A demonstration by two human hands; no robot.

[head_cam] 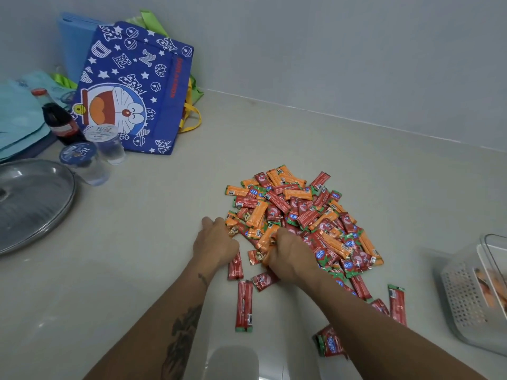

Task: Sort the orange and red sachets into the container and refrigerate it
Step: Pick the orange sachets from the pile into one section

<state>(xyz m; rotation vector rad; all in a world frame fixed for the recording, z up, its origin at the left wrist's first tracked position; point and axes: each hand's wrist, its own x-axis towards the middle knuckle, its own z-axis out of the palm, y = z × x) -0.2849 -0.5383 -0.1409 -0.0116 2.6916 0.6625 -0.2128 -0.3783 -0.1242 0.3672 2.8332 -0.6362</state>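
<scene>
A heap of orange and red sachets [299,212] lies on the pale counter [153,215]. My right hand [290,253] grips several orange sachets [270,238] at the heap's near left edge. My left hand [215,241] is beside it at the heap's left rim, fingers curled down among the sachets; what it holds is hidden. Loose red sachets [244,305] lie scattered near my forearms. A clear container [472,294] with a perforated insert stands at the right edge, with orange sachets inside.
A blue cartoon tote bag [131,86] leans on the wall at the back left. In front of it stand a cola bottle [59,119] and two sealed water cups [107,144]. A metal lid [30,201] lies at the far left.
</scene>
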